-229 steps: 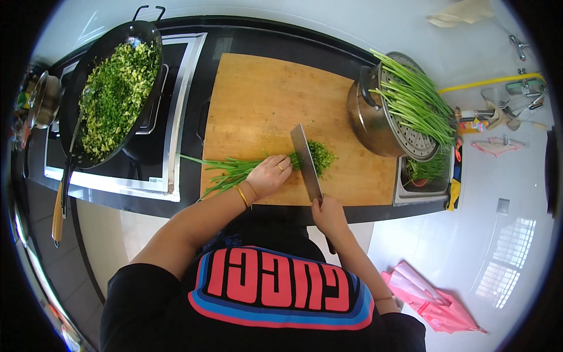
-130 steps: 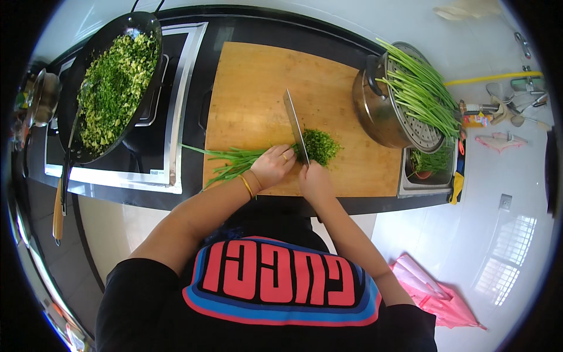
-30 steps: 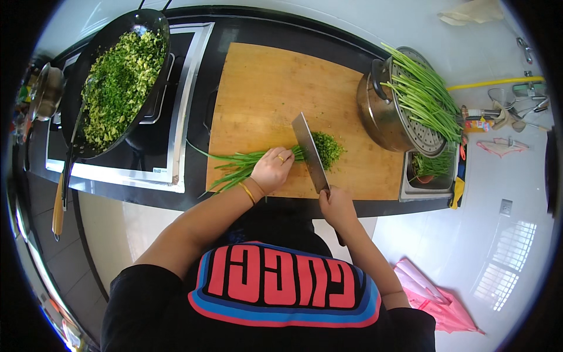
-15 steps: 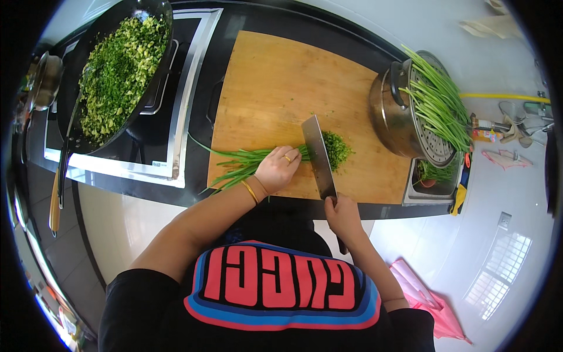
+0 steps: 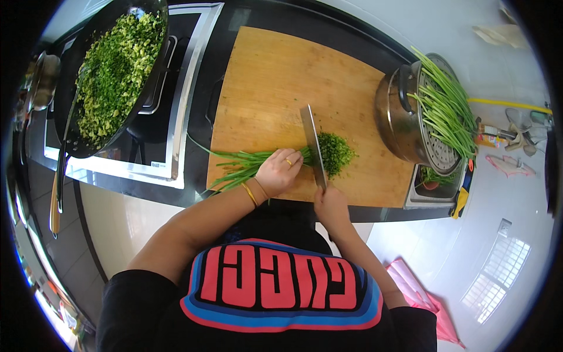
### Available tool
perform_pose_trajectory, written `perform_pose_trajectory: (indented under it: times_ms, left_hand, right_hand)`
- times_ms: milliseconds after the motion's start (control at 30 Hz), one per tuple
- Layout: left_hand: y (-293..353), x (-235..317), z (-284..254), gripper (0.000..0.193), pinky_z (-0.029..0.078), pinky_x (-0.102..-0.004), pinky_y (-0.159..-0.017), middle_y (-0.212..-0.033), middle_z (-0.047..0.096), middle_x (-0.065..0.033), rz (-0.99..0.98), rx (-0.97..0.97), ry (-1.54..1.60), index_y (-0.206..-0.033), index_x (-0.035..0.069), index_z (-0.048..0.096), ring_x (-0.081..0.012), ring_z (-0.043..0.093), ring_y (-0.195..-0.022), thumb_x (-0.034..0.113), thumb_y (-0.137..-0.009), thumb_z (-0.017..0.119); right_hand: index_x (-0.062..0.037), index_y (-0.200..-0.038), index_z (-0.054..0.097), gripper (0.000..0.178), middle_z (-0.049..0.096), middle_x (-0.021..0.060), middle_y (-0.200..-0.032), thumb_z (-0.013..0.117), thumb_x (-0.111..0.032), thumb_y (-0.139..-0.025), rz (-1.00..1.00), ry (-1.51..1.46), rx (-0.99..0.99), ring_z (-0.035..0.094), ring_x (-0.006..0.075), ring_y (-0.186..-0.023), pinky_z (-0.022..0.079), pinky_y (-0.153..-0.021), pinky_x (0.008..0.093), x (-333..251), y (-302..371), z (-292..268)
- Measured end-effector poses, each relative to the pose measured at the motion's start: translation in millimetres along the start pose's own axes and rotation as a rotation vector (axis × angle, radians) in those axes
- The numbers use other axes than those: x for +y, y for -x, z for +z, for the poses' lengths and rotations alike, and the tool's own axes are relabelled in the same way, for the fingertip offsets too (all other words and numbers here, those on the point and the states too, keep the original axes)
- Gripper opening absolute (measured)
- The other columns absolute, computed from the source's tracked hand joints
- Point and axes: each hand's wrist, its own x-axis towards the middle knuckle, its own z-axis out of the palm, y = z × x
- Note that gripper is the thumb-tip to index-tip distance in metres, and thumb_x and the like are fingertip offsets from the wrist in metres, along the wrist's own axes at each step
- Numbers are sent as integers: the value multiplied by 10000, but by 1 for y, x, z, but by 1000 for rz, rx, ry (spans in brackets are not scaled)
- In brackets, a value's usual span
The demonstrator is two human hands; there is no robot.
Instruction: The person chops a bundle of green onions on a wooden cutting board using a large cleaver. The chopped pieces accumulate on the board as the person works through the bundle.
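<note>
- From my remote seat, I see the left hand (image 5: 280, 173) curled over a bundle of green stalks (image 5: 234, 166), fingers drawn in; I judge that this packs the stalks together and keeps fingertips back from the blade.
- The right hand (image 5: 332, 206) is closed round the handle of a cleaver (image 5: 315, 144), its blade standing nearly on edge across the bundle's right end, just beside the left hand.
- I see the stalks lying crosswise near the front of a wooden cutting board (image 5: 281, 76), loose ends trailing off its left edge. A chopped green heap (image 5: 336, 155) sits right of the blade, presumably so cut bits stay clear of the holding hand.
- The board rests on the dark bench (image 5: 275, 14).
- At the board's right, I have a metal pot (image 5: 387, 114) topped by a perforated tray (image 5: 448, 163); more long stalks (image 5: 443, 108) lie across it, the holes probably letting water drain. I can't see inside.
- In front of it, a sink basin (image 5: 417, 203) holds some greens (image 5: 432, 175).
- To the left, over the stove (image 5: 138, 173), a wok (image 5: 65, 100) holds a chopped green-and-yellow mix (image 5: 117, 82).
</note>
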Motion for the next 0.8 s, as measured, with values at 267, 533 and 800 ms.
perform_pose_trajectory:
  times_ms: [267,533,800]
  left_hand:
    - [-1,-1,0,183,477,-356,-742,-898,555,-113,-17,36,20,-849,-34,596,-272,559,-832,27,-679,566]
    - [-1,1,-2,186,475,-358,-753,-890,552,-100,-44,38,31,-853,-18,596,-270,565,-836,-2,-668,582]
    - [3,1,1,184,463,-340,-778,-881,544,-91,-40,46,27,-846,-18,594,-252,549,-860,53,-685,540]
  right_hand:
    - [55,-739,565,272,566,264,-672,488,-185,-840,38,-189,21,574,414,-658,455,-584,444,8,-21,-15]
    - [61,-735,570,259,560,280,-684,489,-167,-830,-23,-76,31,565,437,-666,450,-615,473,18,23,-16]
    - [58,-763,567,242,567,278,-693,480,-158,-831,-11,-84,0,566,440,-676,457,-628,481,15,28,-20]
